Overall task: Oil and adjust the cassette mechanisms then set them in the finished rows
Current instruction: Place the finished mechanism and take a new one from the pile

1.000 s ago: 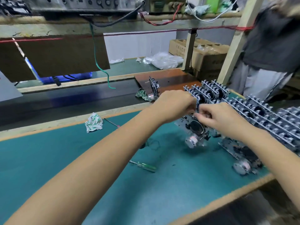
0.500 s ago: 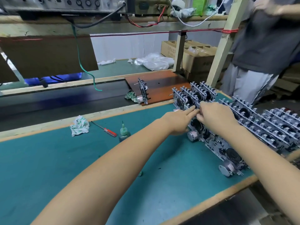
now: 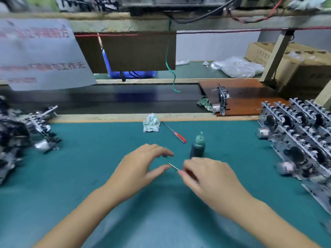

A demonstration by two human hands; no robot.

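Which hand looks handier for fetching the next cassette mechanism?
Probably the left hand: it is empty, and the unfinished mechanisms lie on its side. The right hand already pinches a thin tool.

The right hand [image 3: 211,178] is hiding most of a thin metal shaft [image 3: 173,166]; blurred mechanisms [image 3: 16,138] are running off the left edge, finished rows [image 3: 302,136] off the right.

"与工作无" on hanging paper sign [image 3: 41,56]
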